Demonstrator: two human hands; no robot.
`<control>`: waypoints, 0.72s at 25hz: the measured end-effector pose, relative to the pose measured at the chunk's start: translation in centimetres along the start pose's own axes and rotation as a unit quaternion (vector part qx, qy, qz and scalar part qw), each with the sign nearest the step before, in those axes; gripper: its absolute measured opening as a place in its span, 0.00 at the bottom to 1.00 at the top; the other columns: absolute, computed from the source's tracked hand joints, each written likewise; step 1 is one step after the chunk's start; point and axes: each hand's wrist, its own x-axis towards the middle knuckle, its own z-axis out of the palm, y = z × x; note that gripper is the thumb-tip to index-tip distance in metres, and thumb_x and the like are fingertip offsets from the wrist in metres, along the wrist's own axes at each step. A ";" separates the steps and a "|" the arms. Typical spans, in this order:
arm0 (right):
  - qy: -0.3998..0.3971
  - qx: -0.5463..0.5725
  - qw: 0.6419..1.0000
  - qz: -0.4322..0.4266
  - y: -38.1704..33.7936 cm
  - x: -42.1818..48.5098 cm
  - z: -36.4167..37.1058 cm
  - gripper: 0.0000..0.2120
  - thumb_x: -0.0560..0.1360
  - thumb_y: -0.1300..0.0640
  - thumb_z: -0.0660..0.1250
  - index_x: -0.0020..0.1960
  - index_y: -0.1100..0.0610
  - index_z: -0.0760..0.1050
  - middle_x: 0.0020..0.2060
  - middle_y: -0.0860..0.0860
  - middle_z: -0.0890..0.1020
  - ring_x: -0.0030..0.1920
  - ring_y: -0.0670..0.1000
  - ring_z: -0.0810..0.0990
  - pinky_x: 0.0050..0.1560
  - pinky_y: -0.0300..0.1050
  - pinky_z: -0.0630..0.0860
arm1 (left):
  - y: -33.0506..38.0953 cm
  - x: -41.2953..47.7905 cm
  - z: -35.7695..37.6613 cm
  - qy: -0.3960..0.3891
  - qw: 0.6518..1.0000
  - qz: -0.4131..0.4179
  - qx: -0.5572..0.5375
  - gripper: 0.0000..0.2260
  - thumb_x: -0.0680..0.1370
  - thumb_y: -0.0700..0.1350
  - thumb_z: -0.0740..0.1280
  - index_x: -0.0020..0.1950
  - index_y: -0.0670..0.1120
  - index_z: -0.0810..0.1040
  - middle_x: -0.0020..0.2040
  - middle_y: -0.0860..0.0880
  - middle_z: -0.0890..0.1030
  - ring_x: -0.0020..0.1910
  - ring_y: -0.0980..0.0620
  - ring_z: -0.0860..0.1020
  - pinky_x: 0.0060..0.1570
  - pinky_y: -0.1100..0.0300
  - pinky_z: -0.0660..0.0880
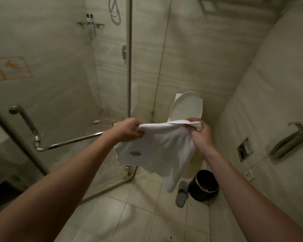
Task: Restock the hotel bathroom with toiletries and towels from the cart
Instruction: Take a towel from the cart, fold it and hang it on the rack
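A white towel with a small dark red embroidered mark hangs spread between my two hands, in front of the toilet. My left hand grips the towel's top left edge. My right hand pinches the top right edge, bunching the cloth there. The towel's lower corner droops toward the floor. A chrome towel bar on the glass shower door runs just left of my left hand. A metal rack is fixed high on the back wall.
The glass shower enclosure fills the left side, with two small bottles on a shelf inside. The toilet has its lid raised. A black bin and a grey slipper sit on the tiled floor. A wall phone hangs on the right.
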 end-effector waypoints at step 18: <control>-0.084 -0.163 0.982 -0.046 7.7 20.1 -4.7 0.13 0.74 0.66 0.63 0.49 0.50 0.78 0.43 0.43 0.82 0.46 0.44 0.79 0.42 0.38 0.73 | 9.3 22.4 4.9 0.088 0.971 0.066 -0.210 0.09 0.73 0.38 0.67 0.51 0.47 0.79 0.41 0.56 0.80 0.40 0.65 0.77 0.40 0.68 0.71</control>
